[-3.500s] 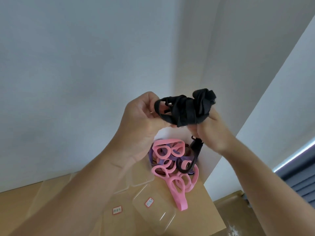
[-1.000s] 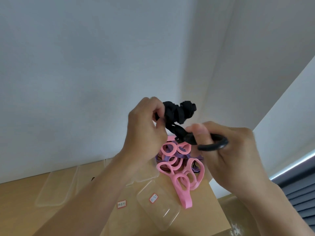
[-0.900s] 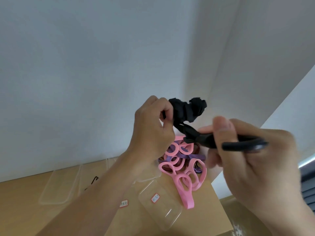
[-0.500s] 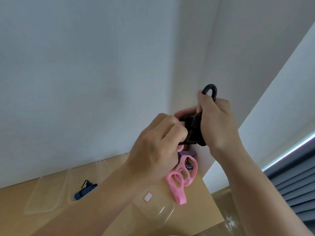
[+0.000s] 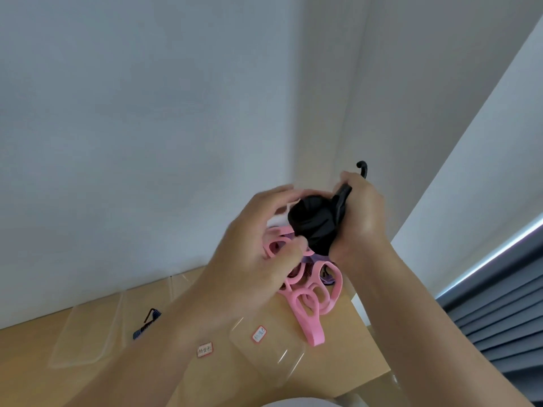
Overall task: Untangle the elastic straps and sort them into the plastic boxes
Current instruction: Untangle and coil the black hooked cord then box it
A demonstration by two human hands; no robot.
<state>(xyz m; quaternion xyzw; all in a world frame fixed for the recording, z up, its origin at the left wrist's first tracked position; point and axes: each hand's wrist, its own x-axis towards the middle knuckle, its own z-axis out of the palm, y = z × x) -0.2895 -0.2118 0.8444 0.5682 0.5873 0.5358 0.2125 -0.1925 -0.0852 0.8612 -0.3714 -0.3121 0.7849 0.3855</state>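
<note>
Gripping the black strap bundle (image 5: 316,227) are left hand (image 5: 255,254) and right hand (image 5: 361,218) (hook (image 5: 363,167) pointing upward).

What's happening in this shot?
A person grips a knotted black strap bundle with the left hand and right hand above a wooden table; its hook pokes up past the right hand. A tangle of pink straps lies on the table beside clear plastic boxes. One of them holds a blue strap.
</note>
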